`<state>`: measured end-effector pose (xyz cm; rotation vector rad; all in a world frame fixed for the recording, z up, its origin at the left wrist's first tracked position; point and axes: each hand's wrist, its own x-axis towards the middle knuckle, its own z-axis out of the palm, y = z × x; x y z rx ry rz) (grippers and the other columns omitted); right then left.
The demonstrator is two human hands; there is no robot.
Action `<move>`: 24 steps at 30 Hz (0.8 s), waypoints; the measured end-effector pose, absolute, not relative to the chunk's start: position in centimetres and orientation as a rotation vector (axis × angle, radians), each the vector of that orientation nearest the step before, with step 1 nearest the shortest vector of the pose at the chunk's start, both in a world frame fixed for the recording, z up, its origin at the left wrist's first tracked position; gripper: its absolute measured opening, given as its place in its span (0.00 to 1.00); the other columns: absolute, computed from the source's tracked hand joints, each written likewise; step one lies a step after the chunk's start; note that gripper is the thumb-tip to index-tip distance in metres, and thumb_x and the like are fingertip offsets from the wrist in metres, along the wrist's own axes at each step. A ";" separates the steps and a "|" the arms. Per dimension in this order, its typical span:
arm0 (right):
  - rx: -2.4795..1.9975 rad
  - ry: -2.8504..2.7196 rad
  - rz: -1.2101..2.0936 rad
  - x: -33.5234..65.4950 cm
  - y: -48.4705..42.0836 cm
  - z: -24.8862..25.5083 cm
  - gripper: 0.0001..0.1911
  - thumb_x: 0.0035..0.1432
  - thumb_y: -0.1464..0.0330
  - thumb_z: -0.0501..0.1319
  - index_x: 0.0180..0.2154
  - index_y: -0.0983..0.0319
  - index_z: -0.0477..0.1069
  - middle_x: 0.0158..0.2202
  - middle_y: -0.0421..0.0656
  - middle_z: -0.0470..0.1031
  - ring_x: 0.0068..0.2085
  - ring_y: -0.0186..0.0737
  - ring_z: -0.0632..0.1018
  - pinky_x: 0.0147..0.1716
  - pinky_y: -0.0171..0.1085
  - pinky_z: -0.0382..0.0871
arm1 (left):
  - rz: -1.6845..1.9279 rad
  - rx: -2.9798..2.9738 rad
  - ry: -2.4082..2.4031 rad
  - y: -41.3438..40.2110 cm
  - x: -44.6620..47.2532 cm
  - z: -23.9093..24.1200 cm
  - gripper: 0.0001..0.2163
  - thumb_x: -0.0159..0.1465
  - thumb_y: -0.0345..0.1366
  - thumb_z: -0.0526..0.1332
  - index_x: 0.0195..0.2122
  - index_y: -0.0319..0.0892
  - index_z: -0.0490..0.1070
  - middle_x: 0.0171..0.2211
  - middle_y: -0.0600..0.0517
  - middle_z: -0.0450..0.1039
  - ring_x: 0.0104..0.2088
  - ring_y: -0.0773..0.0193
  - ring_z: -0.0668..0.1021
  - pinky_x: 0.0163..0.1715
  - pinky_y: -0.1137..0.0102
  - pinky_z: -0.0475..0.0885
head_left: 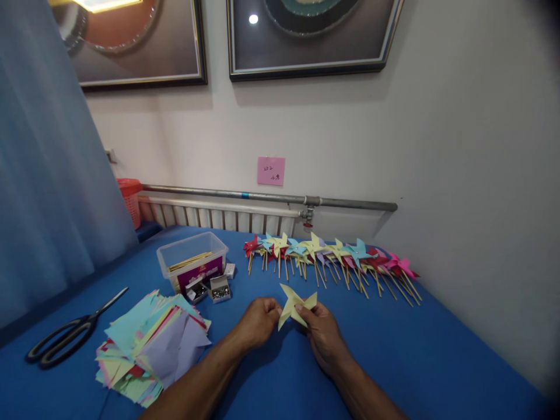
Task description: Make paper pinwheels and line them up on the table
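Nearer the person than the clear plastic tub [203, 271], and to its right, a pale yellow paper pinwheel [290, 305] is held up over the blue covering [280, 379]. The right hand [326, 337] has its grip closed on it, thumb pressed near the centre and fingers behind, presumably so the folded blades cannot spring open. At the pinwheel's left edge the left hand [258, 322] is curled, its fingertips together; whether that grip pinches paper or something small is hidden. Two open boxes of metal fasteners [220, 291] sit just beside the tub's near side, likely for easy picking, while wooden sticks [190, 261] lie inside it. To the tub's right, stick-mounted pinwheels [313, 245] lie in a row, perhaps to keep their blades uncrushed.
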<state>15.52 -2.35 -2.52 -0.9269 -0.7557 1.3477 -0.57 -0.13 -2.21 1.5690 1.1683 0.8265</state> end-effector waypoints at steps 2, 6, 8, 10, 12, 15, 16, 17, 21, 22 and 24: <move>-0.934 -0.764 1.344 15.5 -2.4 -2.5 0.21 0.36 0.60 0.78 0.31 0.62 0.76 0.27 0.41 0.80 0.34 0.46 0.80 0.33 0.39 0.71 | 0.826 1.576 1.173 -0.2 -0.6 -2.2 0.09 0.59 0.40 0.55 0.26 0.41 0.66 0.19 0.58 0.61 0.20 0.70 0.61 0.21 0.73 0.54; -0.941 -0.782 1.341 15.5 -2.4 -2.5 0.20 0.36 0.59 0.78 0.30 0.62 0.76 0.27 0.41 0.80 0.34 0.46 0.79 0.33 0.38 0.70 | 0.845 1.598 1.158 -0.3 -0.5 -2.1 0.09 0.59 0.39 0.55 0.26 0.40 0.67 0.19 0.58 0.61 0.21 0.70 0.62 0.22 0.73 0.55; -0.946 -0.784 1.336 15.5 -2.3 -2.6 0.20 0.36 0.59 0.78 0.30 0.62 0.76 0.27 0.40 0.80 0.34 0.46 0.79 0.33 0.38 0.70 | 0.843 1.593 1.161 -0.3 -0.5 -2.2 0.09 0.59 0.39 0.56 0.26 0.40 0.67 0.20 0.58 0.62 0.21 0.69 0.62 0.22 0.73 0.56; -0.946 -0.785 1.331 15.5 -2.2 -2.8 0.21 0.36 0.58 0.78 0.30 0.62 0.76 0.27 0.41 0.80 0.34 0.46 0.80 0.33 0.39 0.71 | 0.837 1.581 1.162 -0.2 -0.4 -2.2 0.09 0.59 0.39 0.56 0.26 0.40 0.67 0.19 0.58 0.62 0.21 0.69 0.62 0.22 0.73 0.56; -0.940 -0.791 1.330 15.5 -2.2 -2.8 0.21 0.36 0.58 0.78 0.30 0.62 0.76 0.27 0.41 0.80 0.34 0.47 0.80 0.34 0.39 0.71 | 0.838 1.574 1.159 -0.2 -0.4 -2.2 0.09 0.59 0.39 0.56 0.26 0.40 0.67 0.19 0.58 0.61 0.21 0.70 0.61 0.22 0.73 0.56; -0.935 -0.802 1.335 15.5 -2.2 -2.8 0.21 0.37 0.58 0.78 0.31 0.62 0.76 0.28 0.41 0.81 0.35 0.47 0.80 0.34 0.39 0.71 | 0.841 1.572 1.159 -0.3 -0.3 -2.2 0.09 0.60 0.38 0.55 0.26 0.40 0.67 0.19 0.58 0.61 0.21 0.69 0.61 0.22 0.73 0.56; -0.936 -0.799 1.335 15.5 -2.3 -2.7 0.21 0.37 0.58 0.78 0.31 0.61 0.76 0.28 0.41 0.81 0.35 0.47 0.80 0.34 0.39 0.71 | 0.840 1.572 1.164 -0.2 -0.3 -2.2 0.09 0.60 0.38 0.55 0.26 0.40 0.67 0.19 0.58 0.61 0.21 0.69 0.62 0.22 0.73 0.56; -0.937 -0.794 1.336 15.5 -2.3 -2.7 0.21 0.37 0.58 0.78 0.31 0.61 0.76 0.28 0.41 0.81 0.35 0.47 0.80 0.34 0.39 0.71 | 0.841 1.573 1.165 -0.2 -0.3 -2.2 0.09 0.60 0.38 0.55 0.26 0.40 0.67 0.19 0.58 0.61 0.21 0.69 0.62 0.22 0.73 0.56; -0.934 -0.773 1.342 15.5 -2.2 -2.7 0.20 0.36 0.60 0.78 0.30 0.62 0.76 0.28 0.41 0.80 0.35 0.48 0.80 0.34 0.40 0.71 | 0.845 1.552 1.155 -0.2 -0.2 -2.4 0.08 0.59 0.38 0.55 0.26 0.41 0.67 0.18 0.58 0.61 0.20 0.69 0.61 0.22 0.73 0.55; -0.929 -0.771 1.343 15.5 -2.2 -2.8 0.20 0.36 0.60 0.78 0.30 0.62 0.75 0.28 0.41 0.80 0.35 0.47 0.80 0.34 0.40 0.71 | 0.841 1.539 1.146 -0.2 -0.2 -2.4 0.08 0.59 0.38 0.55 0.26 0.41 0.67 0.18 0.58 0.61 0.20 0.70 0.61 0.22 0.73 0.54; -0.917 -0.767 1.337 15.5 -2.1 -2.8 0.20 0.36 0.60 0.78 0.30 0.61 0.75 0.28 0.41 0.80 0.35 0.47 0.80 0.34 0.39 0.71 | 0.838 1.518 1.131 -0.1 -0.1 -2.4 0.08 0.59 0.38 0.56 0.25 0.41 0.66 0.17 0.59 0.60 0.19 0.70 0.61 0.21 0.73 0.54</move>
